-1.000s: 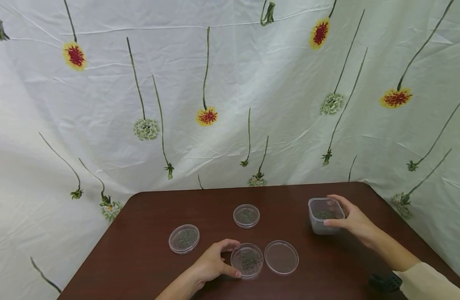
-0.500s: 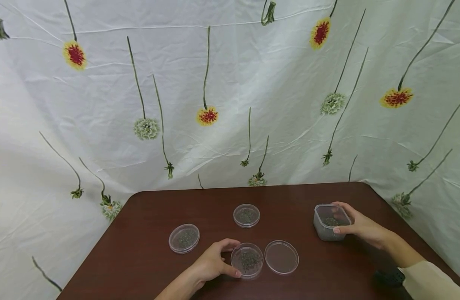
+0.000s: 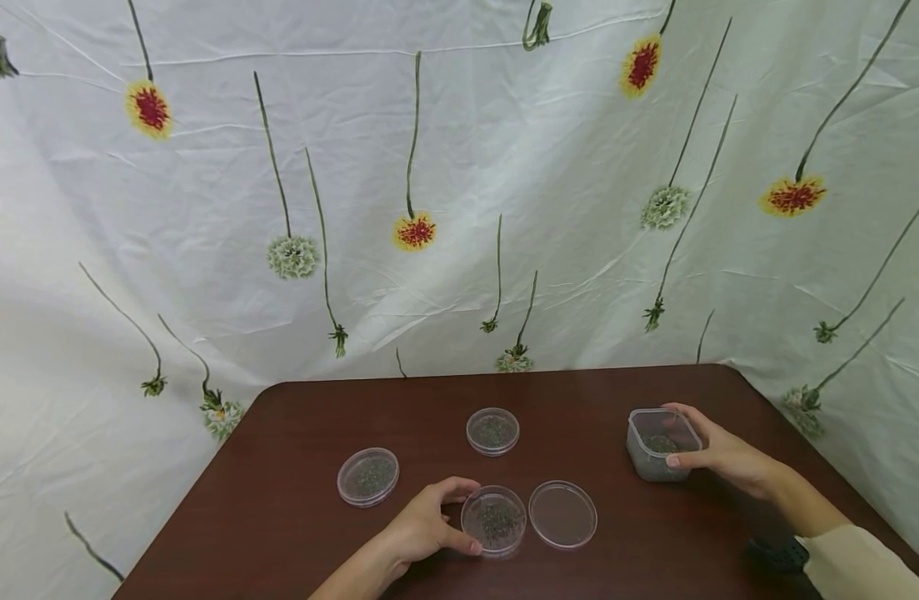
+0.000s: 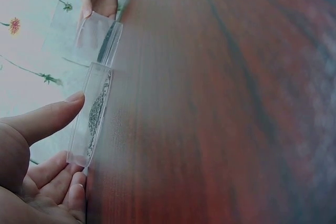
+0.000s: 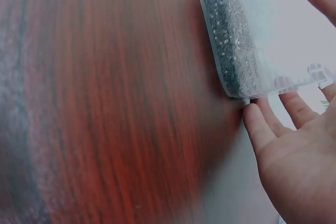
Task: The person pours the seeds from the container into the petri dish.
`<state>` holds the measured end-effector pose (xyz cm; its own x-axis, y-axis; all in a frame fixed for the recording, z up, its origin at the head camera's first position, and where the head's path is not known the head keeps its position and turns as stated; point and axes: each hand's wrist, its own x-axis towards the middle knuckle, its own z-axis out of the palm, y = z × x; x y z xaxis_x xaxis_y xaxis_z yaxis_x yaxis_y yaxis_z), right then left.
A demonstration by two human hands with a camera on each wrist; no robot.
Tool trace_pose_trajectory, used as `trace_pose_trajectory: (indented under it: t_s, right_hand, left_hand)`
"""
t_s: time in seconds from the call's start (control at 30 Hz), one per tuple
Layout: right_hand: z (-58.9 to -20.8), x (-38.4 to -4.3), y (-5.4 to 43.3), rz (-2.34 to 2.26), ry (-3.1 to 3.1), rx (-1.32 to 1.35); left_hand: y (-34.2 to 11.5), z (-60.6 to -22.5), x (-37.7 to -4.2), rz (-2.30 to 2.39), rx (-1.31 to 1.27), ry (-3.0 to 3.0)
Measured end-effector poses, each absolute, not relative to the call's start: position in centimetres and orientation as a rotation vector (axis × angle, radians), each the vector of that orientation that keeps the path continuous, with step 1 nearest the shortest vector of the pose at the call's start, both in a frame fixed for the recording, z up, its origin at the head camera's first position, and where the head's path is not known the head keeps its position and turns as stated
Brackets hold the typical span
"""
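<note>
My left hand (image 3: 422, 528) grips the side of a clear petri dish (image 3: 493, 521) on the table, thumb at the near edge and fingers at the far side. Dark green-grey bits lie spread in that dish. Right beside it is a clear, shallow round lid or dish (image 3: 562, 515) with nothing in it. At the right, my right hand (image 3: 725, 457) holds a square clear plastic tub (image 3: 654, 463) between thumb and fingers. In the right wrist view, dark granules with pale specks (image 5: 228, 40) fill the tub's lower part, and its base sits at the tabletop.
Two more petri dishes with similar bits stand on the dark red-brown table (image 3: 317, 417): one dish (image 3: 367, 477) at left, another dish (image 3: 492, 432) farther back. A white flower-print cloth (image 3: 459, 167) hangs behind the table. A black band (image 3: 780, 554) shows by the right sleeve.
Over the first half second, my right hand brought the tub slightly right and toward me, down to the table; since then it is still. The left hand and its dish have stayed put.
</note>
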<state>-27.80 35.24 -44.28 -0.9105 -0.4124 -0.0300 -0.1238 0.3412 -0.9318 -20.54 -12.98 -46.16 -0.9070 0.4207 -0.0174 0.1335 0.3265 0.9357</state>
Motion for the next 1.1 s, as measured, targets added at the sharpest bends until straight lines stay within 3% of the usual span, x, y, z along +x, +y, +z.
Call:
trace_pose_trajectory:
  t_s: [0.3, 0.67, 1.1]
  right_hand:
    - [-43.4, -27.4, 35.2, -1.589, 2.423, -0.532]
    - [-39.3, -26.8, 33.8, -1.682, 2.661, -0.497]
    - [-37.3, -25.3, 29.0, -1.795, 2.557, -0.83]
  left_hand:
    - [-12.9, -46.3, -20.4, 1.609, 0.48, 2.324]
    - [-12.9, -46.2, -20.6, 1.593, 0.491, 2.351]
    - [-12.9, -46.2, -20.5, 1.602, 0.482, 2.342]
